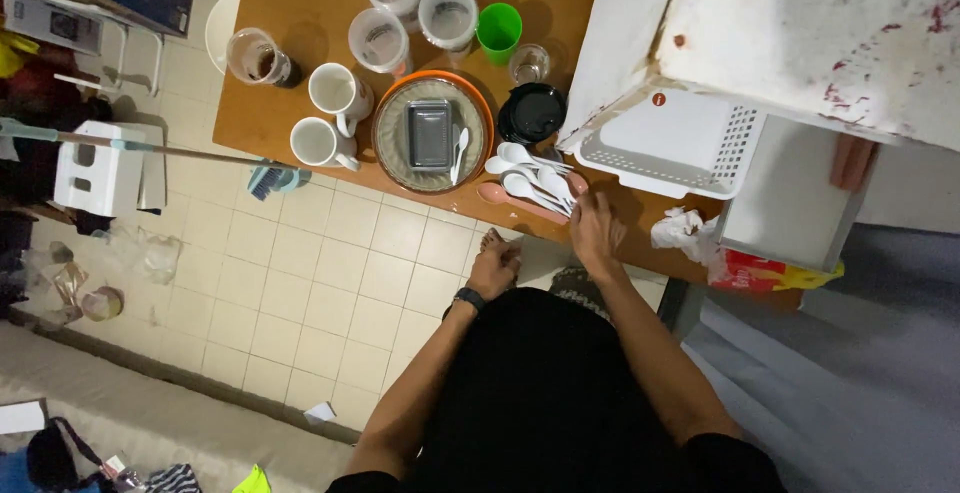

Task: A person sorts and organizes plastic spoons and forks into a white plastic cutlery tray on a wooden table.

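Head view: right hand [596,231] open on table edge [440,215] beside spoons [530,178]; left hand [495,268] loosely curled, empty, below edge.

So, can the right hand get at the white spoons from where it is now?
Probably yes. The right hand rests on the table edge right beside the white spoons, which lie fanned out and uncovered. Nothing stands between them; the white basket sits off to the other side.
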